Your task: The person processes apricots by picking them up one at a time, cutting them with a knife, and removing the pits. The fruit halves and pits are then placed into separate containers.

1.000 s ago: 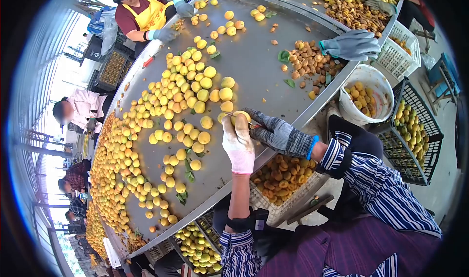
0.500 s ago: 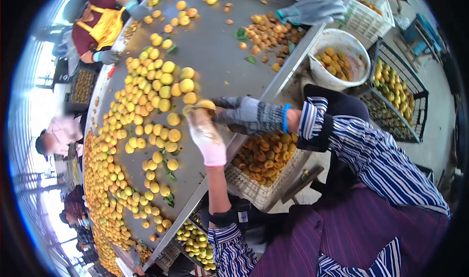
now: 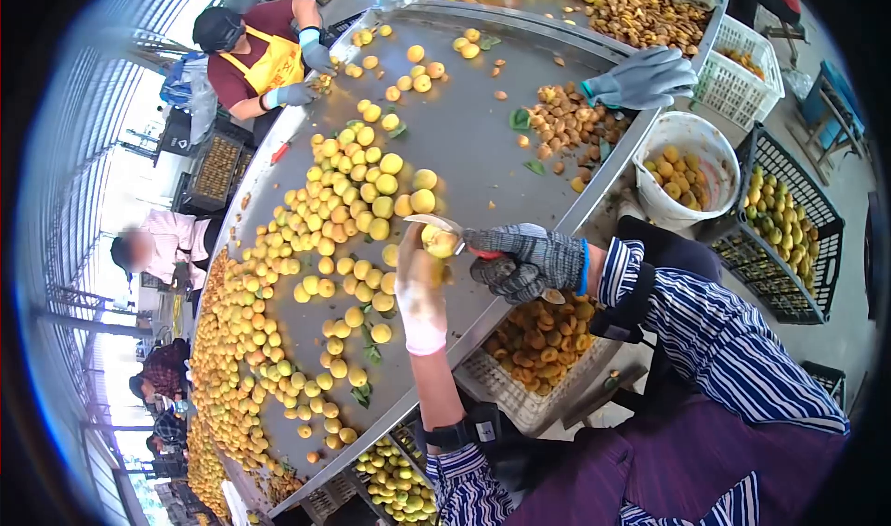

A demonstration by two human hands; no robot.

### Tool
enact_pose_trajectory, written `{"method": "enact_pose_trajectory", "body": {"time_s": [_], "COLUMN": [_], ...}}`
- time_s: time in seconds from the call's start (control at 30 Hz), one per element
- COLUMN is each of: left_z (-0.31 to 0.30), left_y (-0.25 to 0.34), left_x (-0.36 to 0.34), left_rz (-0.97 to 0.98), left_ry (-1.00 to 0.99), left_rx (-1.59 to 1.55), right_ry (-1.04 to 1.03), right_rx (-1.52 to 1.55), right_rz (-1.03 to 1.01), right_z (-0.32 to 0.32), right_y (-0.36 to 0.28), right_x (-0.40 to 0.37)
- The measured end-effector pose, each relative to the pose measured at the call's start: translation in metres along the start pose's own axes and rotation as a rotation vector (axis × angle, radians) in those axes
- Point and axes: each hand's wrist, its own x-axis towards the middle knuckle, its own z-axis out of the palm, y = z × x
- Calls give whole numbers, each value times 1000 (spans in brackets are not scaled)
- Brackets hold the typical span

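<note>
My left hand point(image 3: 420, 289), in a white and pink glove, is closed around a yellow apricot point(image 3: 439, 240) above the metal table. My right hand point(image 3: 531, 261), in a grey knit glove, grips the red handle of a knife point(image 3: 482, 251). Its curved blade passes along the top of the apricot, against or very near it; the exact contact is hard to make out. Loose apricots point(image 3: 357, 178) lie on the table just beyond my hands. Under my right hand, below the table edge, stands a crate of opened apricot halves point(image 3: 543, 340).
Brown pits point(image 3: 566, 122) and a spare grey glove point(image 3: 640, 79) lie on the metal table point(image 3: 464, 146). A white bucket point(image 3: 687, 169) and a black crate point(image 3: 789, 238) of fruit stand at right. Across the table, a person in a yellow apron point(image 3: 274, 67) handles fruit.
The view has shifted, so the table and my hands appear farther right and lower. My hands have parted slightly, and the knife and the held apricot now show clearly.
</note>
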Motion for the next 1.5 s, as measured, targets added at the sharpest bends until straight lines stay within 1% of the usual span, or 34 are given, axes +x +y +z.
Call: {"method": "enact_pose_trajectory", "body": {"time_s": [0.03, 0.07, 0.1, 0.13, 0.17, 0.23, 0.27, 0.33, 0.37, 0.4, 0.47, 0.5, 0.53, 0.6, 0.63, 0.67, 0.7, 0.77, 0.8, 0.87, 0.93, 0.97, 1.0, 1.03, 1.07, 1.13, 1.17, 1.23, 1.27, 1.33, 1.37, 1.43, 1.47, 1.5], "left_z": [1, 4, -1, -2, -2, -3, -3, -4, -3, -3, 0, 3, 7, 15, 21, 26, 28, 42, 49, 50, 57, 59, 61, 61, 62, 63, 62, 59, 57, 52, 55, 62, 61, 59], "left_y": [1, 3, -1, -1, -1, 0, 2, 7, 9, 10, 7, 3, 0, -5, -11, -16, -22, -29, -32, -42, -45, -48, -51, -53, -54, -55, -55, -53, -52, -52, -48, -38, -39, -41], "left_x": [-7, -12, -9, -10, -10, -10, -11, -11, -12, -12, -17, -20, -21, -22, -23, -25, -24, -28, -29, -27, -30, -31, -32, -34, -34, -32, -32, -30, -28, -27, -30, -40, -40, -40], "left_rz": [116, 229, 144, 142, 105, 62, 78, 98, 91, 82, 38, -13, -65, -143, -198, -252, -283, -318, -347, -410, -476, -480, -408, -336, -337, -469, -468, -496, -496, -542, -541, -155, -156, 18], "left_ry": [-110, -220, -221, -219, -243, -270, -264, -257, -263, -269, -247, -226, -207, -249, -238, -226, -275, -272, -263, -319, -238, -239, -249, -257, -255, -158, -156, -232, -232, -353, -351, -356, -356, -389], "left_rx": [238, 475, 384, 385, 405, 426, 357, 287, 205, 123, 93, 67, 40, 11, -25, -61, -67, -117, -160, -198, -281, -287, -223, -157, -159, -338, -339, -376, -377, -543, -545, 251, 251, 438], "right_ry": [72, 68, 151, 236, 236, 492, 492, 704, 771, 771, 728, 674, 687, 690, 689, 703, 712, 726, 742, 681, 692, 688, 681, 670, 672, 627, 626, 639, 640, 566, 565, 583, 583, 606], "right_rx": [-72, -70, -97, -125, -123, -498, -497, -828, -890, -892, -818, -806, -806, -842, -786, -789, -674, -438, -445, -369, -403, -495, -586, -628, -628, -692, -693, -1090, -1091, -1167, -1167, -934, -934, -1011], "right_rz": [-21, -19, -36, -54, -53, -131, -132, -132, -208, -206, -540, -634, -632, -914, -1015, -1017, -988, -930, -929, -961, -974, -972, -968, -957, -955, -997, -994, -1131, -1131, -1138, -1136, -951, -950, -975], "right_z": [0, 1, 1, 2, 5, 16, 21, 29, 33, 33, 31, 24, 22, 25, 27, 28, 30, 44, 44, 44, 41, 40, 40, 41, 40, 36, 32, 23, 25, 31, 29, 25, 30, 37], "right_y": [2, 3, 4, 4, 4, 2, -2, -17, -24, -29, -37, -40, -39, -37, -35, -35, -36, -37, -39, -43, -44, -44, -43, -42, -42, -43, -43, -42, -42, -42, -42, -43, -41, -39], "right_x": [-4, -4, -5, -5, -6, -10, -11, -13, -17, -18, -21, -20, -21, -13, -9, -8, -9, -10, -11, -11, -10, -10, -10, -11, -11, -10, -8, -7, -7, -8, -8, -9, -9, -8]}}
